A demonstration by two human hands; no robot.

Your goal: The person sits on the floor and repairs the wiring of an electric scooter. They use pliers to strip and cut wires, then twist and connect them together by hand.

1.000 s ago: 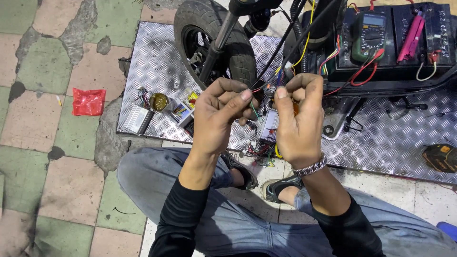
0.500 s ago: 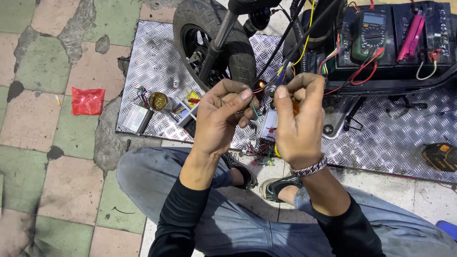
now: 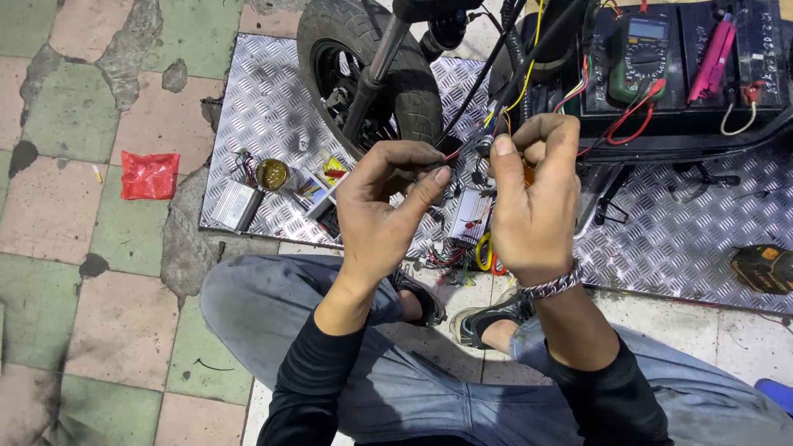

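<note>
My left hand (image 3: 384,211) and my right hand (image 3: 533,198) are raised side by side in front of a small scooter. Both pinch thin wires (image 3: 464,149) that run up from the scooter's cable bundle (image 3: 516,70); the left fingertips hold a red-tipped wire end, the right fingertips hold the wire close to it. An orange bit shows behind the right fingers. Below the hands lies a grey controller box (image 3: 471,216) with a tangle of coloured wires (image 3: 450,258).
The scooter's front wheel (image 3: 363,74) stands on a checker metal plate (image 3: 264,116). A multimeter (image 3: 640,54) and a pink tool (image 3: 714,58) rest on the scooter deck. A silver box (image 3: 235,205), a round tin (image 3: 272,174), a red bag (image 3: 149,174) and a dark power tool (image 3: 764,268) lie around.
Both hands stay at the wires; the fingers shift slightly as they work the wire ends together. Nothing else has moved.
</note>
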